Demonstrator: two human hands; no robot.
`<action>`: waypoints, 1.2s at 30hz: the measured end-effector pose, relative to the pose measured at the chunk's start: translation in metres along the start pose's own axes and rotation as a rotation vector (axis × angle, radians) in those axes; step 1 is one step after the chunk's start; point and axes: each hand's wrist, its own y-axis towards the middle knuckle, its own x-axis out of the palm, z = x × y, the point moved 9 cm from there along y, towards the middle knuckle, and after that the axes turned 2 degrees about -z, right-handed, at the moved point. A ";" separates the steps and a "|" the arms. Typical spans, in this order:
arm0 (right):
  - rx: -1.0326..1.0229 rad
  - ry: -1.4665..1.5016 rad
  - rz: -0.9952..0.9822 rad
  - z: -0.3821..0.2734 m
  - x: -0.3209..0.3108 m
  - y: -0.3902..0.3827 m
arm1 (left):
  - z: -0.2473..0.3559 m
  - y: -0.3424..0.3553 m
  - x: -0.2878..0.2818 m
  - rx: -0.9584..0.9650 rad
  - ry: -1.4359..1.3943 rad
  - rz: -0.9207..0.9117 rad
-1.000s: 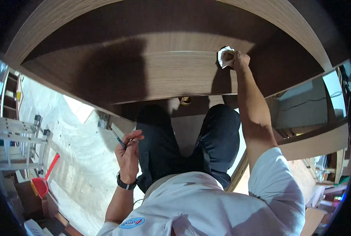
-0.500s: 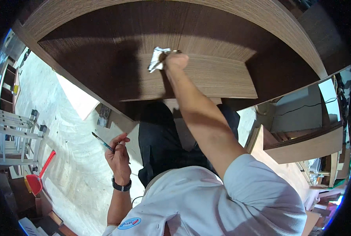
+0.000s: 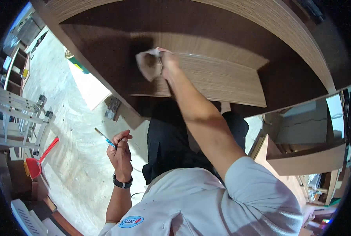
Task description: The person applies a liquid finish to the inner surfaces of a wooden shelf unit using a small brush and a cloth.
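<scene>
My right hand [image 3: 167, 63] grips a crumpled white cloth [image 3: 147, 65] with brown stains, slightly blurred, held at the left part of a wood-grain shelf [image 3: 215, 78] inside a curved, dark-brown cabinet [image 3: 293, 74]. Low at the left, beside my knee, my left hand [image 3: 120, 157] has its fingers curled round a thin paintbrush [image 3: 109, 142] with a blue-patterned handle, bristles pointing up and left. A black watch is on that wrist. My dark-trousered legs are below the shelf, partly hidden by my right forearm.
On the pale floor at left lie an aluminium ladder [image 3: 18, 118], a red dustpan [image 3: 34, 168] and a white board [image 3: 83, 90] with a green-and-yellow can [image 3: 76, 63] near it. At right stand curved wooden carcass pieces [image 3: 309, 161] and a grey panel with a cable.
My right hand has swept the cloth from the shelf's right part to its left. My left hand with the brush has shifted slightly. The whole view has turned a little.
</scene>
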 end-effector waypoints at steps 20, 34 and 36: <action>0.164 0.383 -0.738 -0.022 -0.062 -0.132 | 0.059 0.030 0.164 0.444 0.209 -0.230; 0.087 0.141 -0.717 -0.057 -0.059 -0.197 | 0.049 0.042 0.188 0.294 -0.015 -0.386; -0.037 -0.042 -0.652 -0.065 -0.063 -0.195 | 0.053 0.043 0.181 0.327 0.163 -0.349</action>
